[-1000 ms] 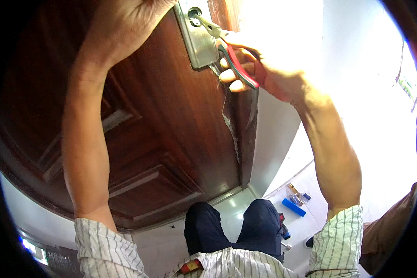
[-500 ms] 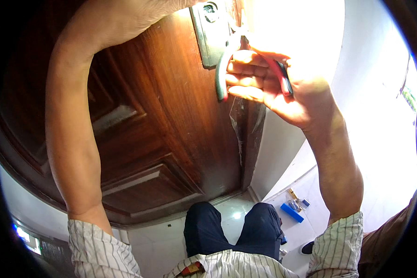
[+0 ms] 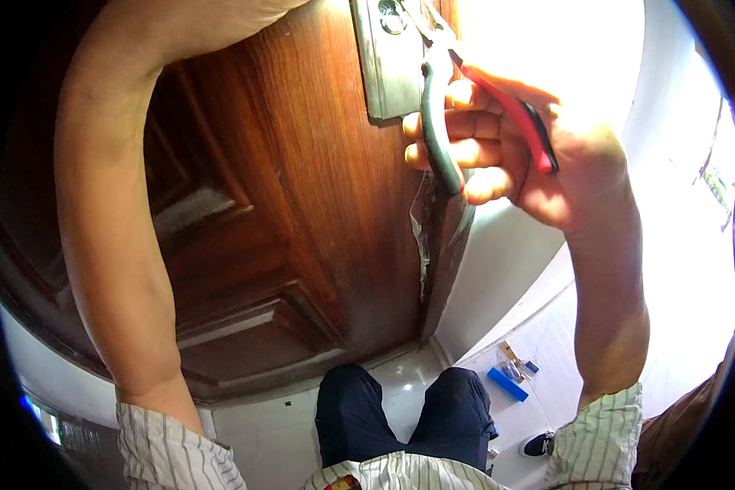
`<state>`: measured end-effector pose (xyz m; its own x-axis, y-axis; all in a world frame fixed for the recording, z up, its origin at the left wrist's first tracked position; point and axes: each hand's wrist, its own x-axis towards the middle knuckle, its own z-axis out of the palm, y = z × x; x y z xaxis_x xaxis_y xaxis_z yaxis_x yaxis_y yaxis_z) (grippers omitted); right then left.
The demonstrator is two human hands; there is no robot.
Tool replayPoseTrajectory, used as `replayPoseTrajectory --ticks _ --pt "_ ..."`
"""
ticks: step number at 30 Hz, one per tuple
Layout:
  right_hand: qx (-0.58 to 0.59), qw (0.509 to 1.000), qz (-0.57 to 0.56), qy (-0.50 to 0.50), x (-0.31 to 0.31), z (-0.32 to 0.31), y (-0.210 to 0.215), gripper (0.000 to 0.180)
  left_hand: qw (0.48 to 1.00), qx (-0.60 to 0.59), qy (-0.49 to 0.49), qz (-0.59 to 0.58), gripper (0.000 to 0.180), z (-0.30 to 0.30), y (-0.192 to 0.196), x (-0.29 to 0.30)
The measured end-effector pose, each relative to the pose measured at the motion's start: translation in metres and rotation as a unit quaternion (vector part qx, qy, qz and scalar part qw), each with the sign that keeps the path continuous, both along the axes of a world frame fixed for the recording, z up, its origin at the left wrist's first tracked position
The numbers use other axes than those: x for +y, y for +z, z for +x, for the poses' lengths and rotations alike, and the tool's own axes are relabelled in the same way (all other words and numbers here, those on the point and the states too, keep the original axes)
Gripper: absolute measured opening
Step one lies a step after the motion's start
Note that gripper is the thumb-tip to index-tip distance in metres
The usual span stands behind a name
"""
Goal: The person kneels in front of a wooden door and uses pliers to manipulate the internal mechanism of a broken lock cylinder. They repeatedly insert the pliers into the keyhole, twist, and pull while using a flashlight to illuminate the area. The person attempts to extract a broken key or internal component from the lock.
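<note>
A pair of pliers (image 3: 441, 122) with red and dark handles is in my right hand (image 3: 539, 155). The fingers curl round the dark handle and the red one lies against the palm. Its handles are spread apart. The metal jaws point up beside a lock plate (image 3: 396, 73) on the brown wooden door (image 3: 302, 188), close to the round lock cylinder (image 3: 391, 18); the tips are partly cut off by the top edge. My left arm reaches up across the door. Only the wrist and heel of my left hand (image 3: 261, 18) show at the top; its fingers are out of view.
Torn clear film (image 3: 419, 233) hangs at the door's edge, beside a white wall. On the pale tiled floor lie a blue box (image 3: 507, 384) and small metal parts (image 3: 516, 363). A dark shoe (image 3: 536, 444) and a person's brown clothing (image 3: 678, 433) are at the lower right.
The right hand and pliers have shifted right and slightly down in view, and the dark handle has tilted. The lock plate also sits farther right. Less of the left hand shows.
</note>
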<state>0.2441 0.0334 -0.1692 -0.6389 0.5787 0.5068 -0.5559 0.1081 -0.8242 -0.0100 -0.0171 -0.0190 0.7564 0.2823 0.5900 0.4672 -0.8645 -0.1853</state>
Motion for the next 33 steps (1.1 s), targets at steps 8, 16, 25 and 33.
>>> replayPoseTrajectory --ticks 8,16,25,33 --pt "-0.115 0.988 -0.047 -0.092 -0.006 0.006 0.049 0.037 0.993 0.016 0.112 -0.039 0.032 0.013 0.005 -0.031" --pt "-0.304 0.941 -0.022 -0.146 -0.020 -0.013 0.097 0.037 0.977 0.019 0.185 0.107 0.030 0.012 -0.016 -0.024" --pt "-0.285 0.911 -0.015 -0.298 -0.017 -0.033 0.126 0.023 0.985 -0.025 0.172 -0.003 0.029 0.006 -0.002 -0.026" --pt "-0.248 0.956 -0.025 -0.154 -0.024 -0.030 0.118 0.022 0.988 -0.033 0.133 -0.071 0.025 0.005 0.009 -0.024"
